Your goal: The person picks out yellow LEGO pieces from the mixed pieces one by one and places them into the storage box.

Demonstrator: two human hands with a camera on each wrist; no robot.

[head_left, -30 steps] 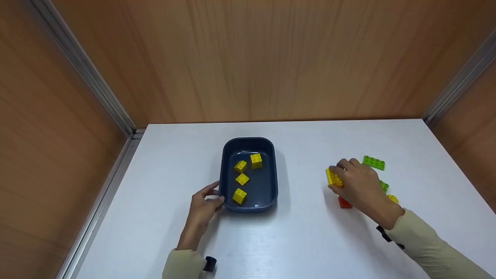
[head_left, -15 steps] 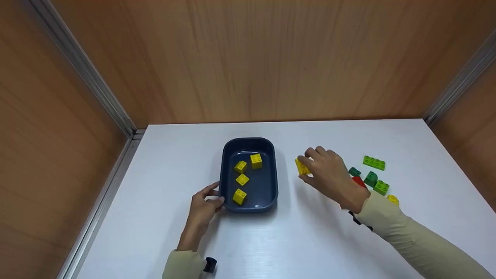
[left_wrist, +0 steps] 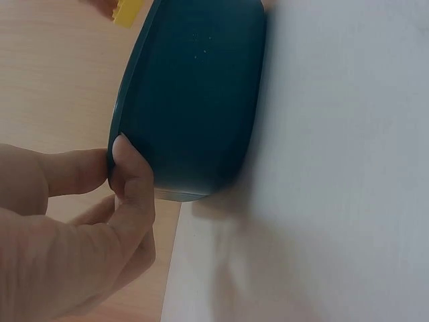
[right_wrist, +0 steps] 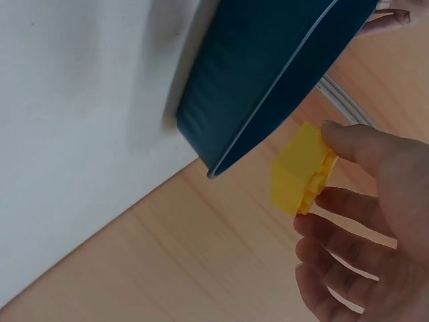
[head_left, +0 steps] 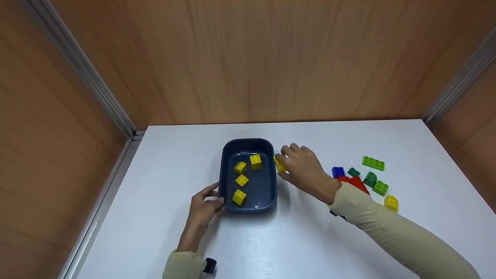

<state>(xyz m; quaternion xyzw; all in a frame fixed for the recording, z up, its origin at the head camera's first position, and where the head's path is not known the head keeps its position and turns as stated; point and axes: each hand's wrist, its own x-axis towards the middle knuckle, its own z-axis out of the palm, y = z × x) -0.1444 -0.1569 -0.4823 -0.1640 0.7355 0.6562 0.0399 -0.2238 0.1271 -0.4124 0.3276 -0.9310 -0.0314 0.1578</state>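
A dark blue tray stands on the white table with several yellow toy bricks lying apart inside it. At its near left side my left hand pinches the rim between thumb and fingers, as the left wrist view also shows on the tray wall. My right hand holds a yellow toy brick at the tray's right edge. In the right wrist view that brick is pinched between thumb and fingertips, raised beside the tray wall, its studs facing the palm.
To the right lie loose bricks: a blue one, red ones, dark green ones, light green ones and a yellow one. A wooden panel rises behind the white table.
My right hand has carried the yellow brick leftward from the loose bricks to the tray's right edge, uncovering the blue, red and green ones. The left hand stays on the rim.
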